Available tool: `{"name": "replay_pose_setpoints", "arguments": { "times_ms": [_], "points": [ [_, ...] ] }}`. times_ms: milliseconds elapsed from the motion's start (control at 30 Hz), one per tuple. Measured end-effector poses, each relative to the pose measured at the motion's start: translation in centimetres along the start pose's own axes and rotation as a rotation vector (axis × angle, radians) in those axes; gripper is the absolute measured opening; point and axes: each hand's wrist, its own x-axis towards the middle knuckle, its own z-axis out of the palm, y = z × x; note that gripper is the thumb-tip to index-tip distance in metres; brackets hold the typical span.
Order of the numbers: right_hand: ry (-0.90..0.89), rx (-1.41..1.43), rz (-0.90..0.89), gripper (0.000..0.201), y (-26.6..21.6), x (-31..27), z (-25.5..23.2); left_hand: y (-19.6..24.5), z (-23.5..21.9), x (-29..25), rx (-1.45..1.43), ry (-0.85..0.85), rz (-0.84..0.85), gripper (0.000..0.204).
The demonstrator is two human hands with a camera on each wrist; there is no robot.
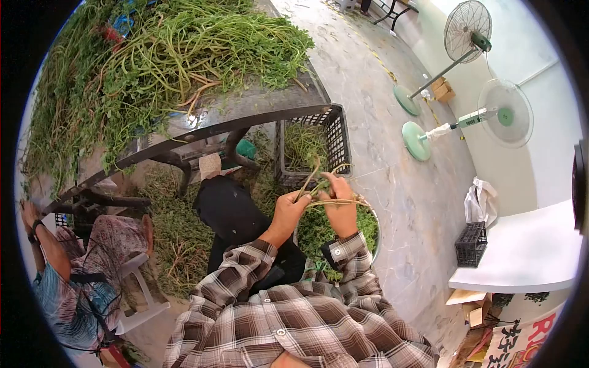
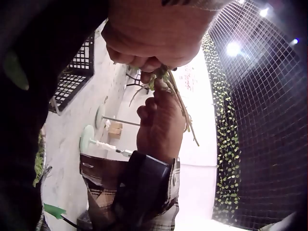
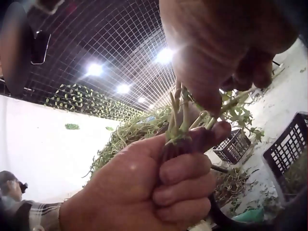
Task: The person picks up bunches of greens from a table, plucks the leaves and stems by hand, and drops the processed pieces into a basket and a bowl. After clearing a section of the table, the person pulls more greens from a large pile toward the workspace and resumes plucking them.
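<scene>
White banner (image 1: 526, 336), red letters "RI" (image 1: 543, 326), black Chinese characters (image 1: 508, 338), cut off

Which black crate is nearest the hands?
Crate by the table corner, just beyond left hand and right hand, with green stems inside; a second crate stands farther off, by the white counter.

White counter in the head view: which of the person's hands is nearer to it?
Right. Both hands are to the left of the white counter; the right hand is on the side toward it, the left hand farther away.
</scene>
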Motion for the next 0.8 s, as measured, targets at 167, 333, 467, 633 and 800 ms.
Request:
{"name": "replay_pose_setpoints", "arguments": {
  "times_ms": [167, 333, 467, 633, 800],
  "points": [
    [-0.147, 0.028, 0.002, 0.031, 1.0, 0.6, -0.2, -0.5, -0.3, 0.0, 0.136, -0.041, 0.084, 0.020],
    [-0.247, 0.020, 0.056, 0.019, 1.2, 0.8, -0.4, -1.0, -0.3, 0.0, 0.208, -0.066, 0.120, 0.021],
    [-0.190, -0.053, -0.012, 0.014, 1.4, 0.4, 0.3, -1.5, -0.2, 0.3, 0.323, -0.053, 0.104, 0.026],
    [-0.046, -0.098, -0.072, 0.010, 3.3, 0.0, 2.2, -1.0, 0.1, 0.2, 0.442, -0.017, 0.152, 0.028],
    [0.265, -0.149, 0.227, 0.014, 8.6, 0.9, -0.1, -0.9, -0.6, 0.0, 0.499, -0.092, 0.063, 0.031]
  ]
}}
